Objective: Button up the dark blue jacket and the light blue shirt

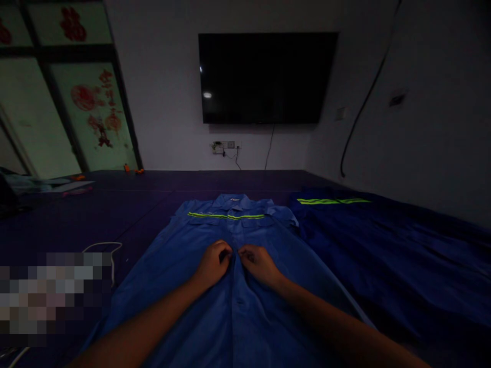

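Observation:
A blue work shirt [184,266] with a yellow-green stripe across its chest lies spread out in front of me, collar at the far end. Both hands meet at its front placket, below the stripe. My left hand [215,261] pinches the left edge of the placket, thumb and fingers together. Just across from it, my right hand [260,263] pinches the right edge. A small gap separates the fingertips. Whether a button sits between them is too dark and small to make out.
A darker blue garment [391,250] with a similar stripe lies to the right. On the left are a pale cable [113,260], a pixelated patch and small orange objects [138,171]. A television [268,76] hangs on the far wall; a black cable [362,107] dangles at the right.

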A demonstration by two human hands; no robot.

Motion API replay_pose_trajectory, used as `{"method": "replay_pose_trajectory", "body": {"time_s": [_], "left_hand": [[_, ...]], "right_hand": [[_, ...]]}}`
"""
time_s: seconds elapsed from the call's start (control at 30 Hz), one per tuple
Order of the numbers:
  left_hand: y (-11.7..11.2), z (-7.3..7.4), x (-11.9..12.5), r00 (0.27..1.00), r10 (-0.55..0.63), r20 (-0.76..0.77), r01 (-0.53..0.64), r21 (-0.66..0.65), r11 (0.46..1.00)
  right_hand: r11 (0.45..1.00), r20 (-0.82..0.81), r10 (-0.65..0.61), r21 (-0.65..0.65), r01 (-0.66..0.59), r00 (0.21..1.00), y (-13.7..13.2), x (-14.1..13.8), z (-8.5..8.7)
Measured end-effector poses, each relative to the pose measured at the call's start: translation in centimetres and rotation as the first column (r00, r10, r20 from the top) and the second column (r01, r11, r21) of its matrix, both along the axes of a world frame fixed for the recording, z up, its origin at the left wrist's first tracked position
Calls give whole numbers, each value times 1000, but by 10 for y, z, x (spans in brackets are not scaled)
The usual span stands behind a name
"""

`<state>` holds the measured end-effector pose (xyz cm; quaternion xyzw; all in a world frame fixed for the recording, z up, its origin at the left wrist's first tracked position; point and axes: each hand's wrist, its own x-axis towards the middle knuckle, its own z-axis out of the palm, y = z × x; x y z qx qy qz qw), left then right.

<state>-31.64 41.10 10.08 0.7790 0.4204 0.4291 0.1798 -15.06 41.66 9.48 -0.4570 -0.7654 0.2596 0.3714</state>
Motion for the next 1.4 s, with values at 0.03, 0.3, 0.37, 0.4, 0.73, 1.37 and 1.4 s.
{"method": "replay_pose_trajectory", "body": {"time_s": [0.03,0.3,0.37,0.4,0.73,1.37,1.4], "left_hand": [[0,0,0,1000,2,5,-2,2,1000],[1,0,-1,1000,6,8,-6,-12,1000],[1,-1,-1,1000,4,9,-4,-13,1000],[1,-1,-1,1000,3,10,-3,-12,1000],[3,-2,-1,1000,-4,-22,3,-34,999],[2,-2,0,1000,23,-19,-24,-44,999],[1,-1,0,1000,26,-12,-27,-49,998]], "right_hand": [[1000,-2,1,4,-1,1000,0,0,1],[1000,2,-2,-11,2,1000,0,0,0],[1000,3,-4,-15,4,1000,0,-1,1],[1000,5,-5,-18,5,1000,-1,-1,1],[1000,27,1,-24,-1,1000,-1,0,2],[998,113,-67,-9,68,991,1,0,-1],[997,118,-71,-6,72,991,1,0,-1]]}}
